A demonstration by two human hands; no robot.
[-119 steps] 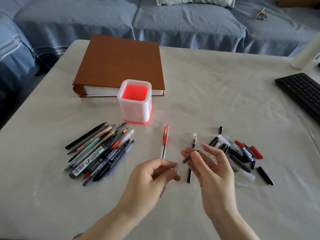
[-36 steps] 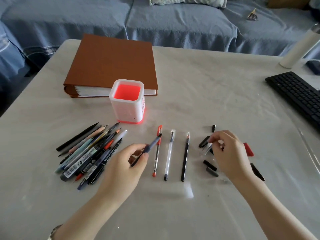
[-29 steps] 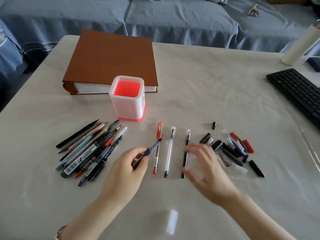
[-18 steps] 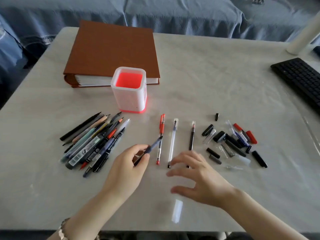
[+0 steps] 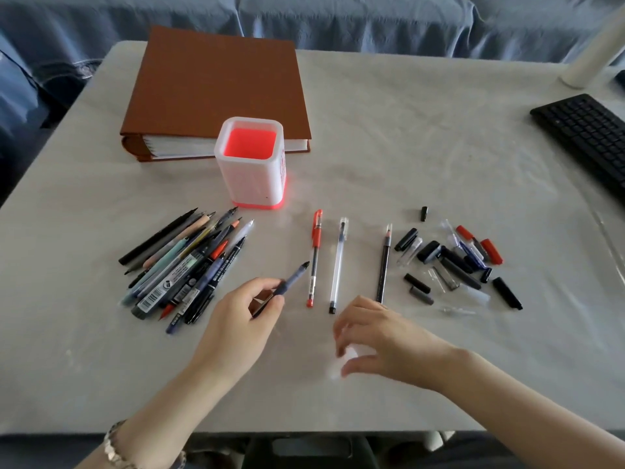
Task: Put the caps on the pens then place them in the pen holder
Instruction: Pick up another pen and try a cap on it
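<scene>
1. Pen and cap are the pair in play. Nearest the viewer, the right hand (image 5: 382, 340) hovers with fingers loosely curled over a pale, blurred clear cap (image 5: 340, 362) on the counter (image 5: 406, 147). I cannot tell whether it grips the cap.
2. Just left and slightly farther, the left hand (image 5: 243, 319) pinches a blue-grey pen (image 5: 287, 282) between thumb and fingers. The pen's long axis slants away and rightward, pointed end outermost.
3. That end lies beyond and left of the right hand, so I judge the cap must travel up-left and slide on along that axis. The right hand is nearer the cap.
4. Beyond both hands, three capped pens (image 5: 338, 265) lie side by side, pointing away.
5. Right of them sit scattered loose caps (image 5: 449, 262); left of the left hand is a heap of uncapped pens (image 5: 182, 269).
6. Farthest, the pen holder (image 5: 250, 177) stands upright beyond the left hand, no pen showing inside.
</scene>
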